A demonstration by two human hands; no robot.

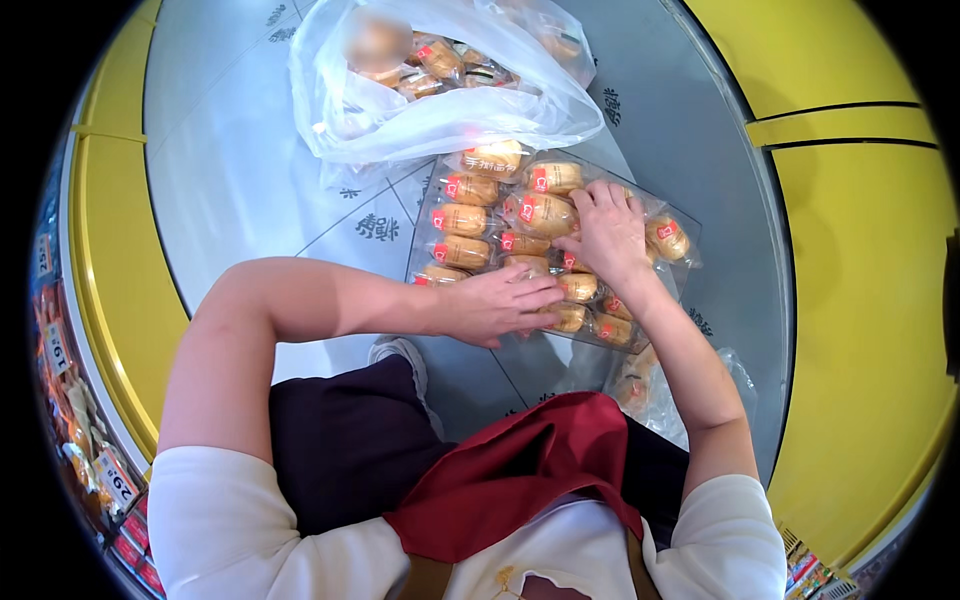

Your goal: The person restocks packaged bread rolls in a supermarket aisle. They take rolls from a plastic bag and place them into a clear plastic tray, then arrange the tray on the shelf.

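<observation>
Before me on the floor lies a clear tray (675,276) covered with rows of bread rolls in clear wrappers with red marks. My left hand (504,304) reaches across its near side, palm down, fingers apart. Its fingertips touch a wrapped roll (578,287) near the front. Farther back, my right hand (611,229) bends over the right part of the rows, thumb beside a larger wrapped roll (546,215). The palm hides what lies under it, so a grip cannot be made out. Another wrapped roll (667,238) sits tilted just right of that hand.
Behind the tray stands a large open translucent plastic bag (450,124) holding more wrapped rolls. A smaller clear bag (667,390) lies near my right knee. Yellow shelf bases (847,255) border the grey tiled floor (225,187) on both sides; packaged goods with price tags stand at the left.
</observation>
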